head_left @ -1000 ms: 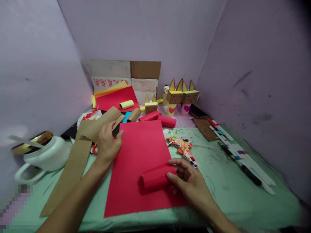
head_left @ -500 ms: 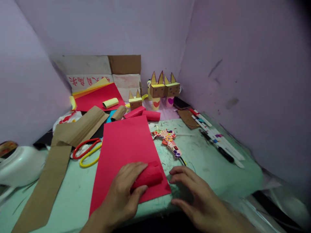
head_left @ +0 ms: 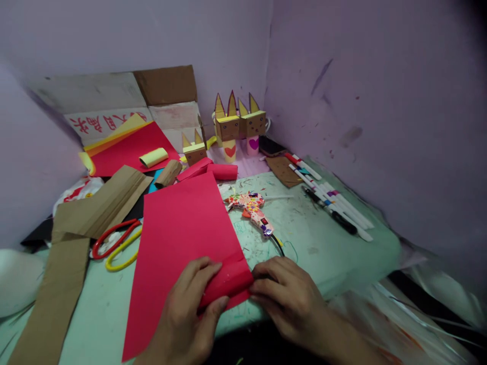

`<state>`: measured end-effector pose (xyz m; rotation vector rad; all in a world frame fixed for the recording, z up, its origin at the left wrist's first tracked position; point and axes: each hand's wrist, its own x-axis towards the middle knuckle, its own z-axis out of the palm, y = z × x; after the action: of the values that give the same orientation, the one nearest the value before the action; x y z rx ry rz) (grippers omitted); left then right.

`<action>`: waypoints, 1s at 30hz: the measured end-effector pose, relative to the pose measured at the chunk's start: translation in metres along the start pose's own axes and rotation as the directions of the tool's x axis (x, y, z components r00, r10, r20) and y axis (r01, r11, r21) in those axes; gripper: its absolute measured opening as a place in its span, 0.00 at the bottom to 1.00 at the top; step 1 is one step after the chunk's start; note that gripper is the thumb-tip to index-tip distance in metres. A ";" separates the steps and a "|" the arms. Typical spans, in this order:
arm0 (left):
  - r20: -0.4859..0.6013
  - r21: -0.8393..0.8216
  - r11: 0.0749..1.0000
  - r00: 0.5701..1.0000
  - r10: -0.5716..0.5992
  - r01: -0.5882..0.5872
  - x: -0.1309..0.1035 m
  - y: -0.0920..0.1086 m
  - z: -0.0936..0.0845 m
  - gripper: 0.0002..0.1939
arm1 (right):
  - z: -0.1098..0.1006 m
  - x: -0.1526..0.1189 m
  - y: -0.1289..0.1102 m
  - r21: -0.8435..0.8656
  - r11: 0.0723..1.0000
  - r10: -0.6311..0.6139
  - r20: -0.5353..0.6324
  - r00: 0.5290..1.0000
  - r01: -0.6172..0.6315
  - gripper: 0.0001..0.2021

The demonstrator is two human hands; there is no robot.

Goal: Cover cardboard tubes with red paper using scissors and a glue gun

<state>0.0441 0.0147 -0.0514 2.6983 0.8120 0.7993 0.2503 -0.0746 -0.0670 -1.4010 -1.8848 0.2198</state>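
A large sheet of red paper (head_left: 178, 228) lies slanted on the table, with a red paper roll (head_left: 228, 279) on its near end. My left hand (head_left: 192, 304) is closed around the left part of this roll, thumb on the near side and fingers over the top. At the roll's right end, my right hand (head_left: 289, 296) has its fingertips pinched together on the red paper's edge. To the right of the sheet lies a flower-patterned glue gun (head_left: 253, 210). Scissors (head_left: 117, 246) with red and yellow handles rest at its left, their blades hidden.
Brown cardboard strips (head_left: 68, 274) spread along the left. Behind stand cardboard animal figures (head_left: 228, 129) on paper tubes, near a yellow paper roll (head_left: 153, 157) and a red tube (head_left: 224, 172). Markers (head_left: 338, 200) and a black-handled tool (head_left: 344, 223) line the right side, below the wall.
My right hand has moved left from beside the sheet and closed on the paper at the roll's right end. My left hand stays on the roll. The view has shifted right.
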 end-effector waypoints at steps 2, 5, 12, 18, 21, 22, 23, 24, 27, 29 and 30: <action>-0.001 -0.010 1.000 1.000 -0.002 0.002 -0.002 0.000 0.000 0.17 | 0.002 -0.001 0.001 0.006 0.999 -0.035 -0.041 0.999 0.035 0.05; -0.016 -0.020 1.000 1.000 0.013 -0.013 -0.004 -0.001 0.002 0.17 | 0.005 -0.002 0.003 0.007 0.997 -0.074 -0.089 0.993 0.075 0.05; -0.014 -0.005 0.997 0.997 0.080 -0.080 -0.002 0.000 -0.002 0.17 | 0.009 -0.002 0.001 0.006 0.999 -0.032 -0.113 0.993 0.033 0.05; 0.067 0.124 0.980 0.987 0.149 -0.157 0.004 0.004 -0.010 0.19 | 0.013 0.000 -0.006 0.135 0.990 0.063 -0.134 0.989 -0.045 0.06; 0.070 0.160 0.969 0.981 0.181 -0.190 0.003 0.005 -0.010 0.20 | 0.014 0.000 -0.008 0.139 0.989 0.080 -0.148 0.986 -0.059 0.07; 0.080 0.164 0.968 0.980 0.181 -0.192 0.001 0.005 -0.010 0.20 | 0.015 -0.001 -0.009 0.136 0.989 0.082 -0.154 0.985 -0.061 0.08; 0.094 0.163 0.968 0.980 0.176 -0.190 0.000 0.005 -0.010 0.20 | 0.015 -0.001 -0.010 0.132 0.989 0.084 -0.162 0.983 -0.062 0.08; 0.107 0.160 0.970 0.980 0.165 -0.181 -0.002 0.005 -0.010 0.21 | 0.015 -0.002 -0.010 0.127 0.990 0.084 -0.168 0.982 -0.063 0.08; 0.137 0.137 0.976 0.979 0.150 -0.169 -0.005 0.004 -0.011 0.21 | 0.018 -0.004 -0.009 0.114 0.991 0.086 -0.193 0.977 -0.065 0.08; 0.127 0.127 0.976 0.979 0.159 -0.175 -0.004 0.005 -0.011 0.20 | 0.019 -0.005 -0.008 0.095 0.993 0.086 -0.212 0.974 -0.067 0.08; 0.111 0.124 0.976 0.980 0.167 -0.181 -0.003 0.005 -0.011 0.20 | 0.020 -0.005 -0.007 0.088 0.994 0.084 -0.215 0.973 -0.066 0.09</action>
<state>0.0380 0.0091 -0.0422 2.9338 0.6339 0.6601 0.2323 -0.0760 -0.0791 -1.3838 -1.6280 0.1692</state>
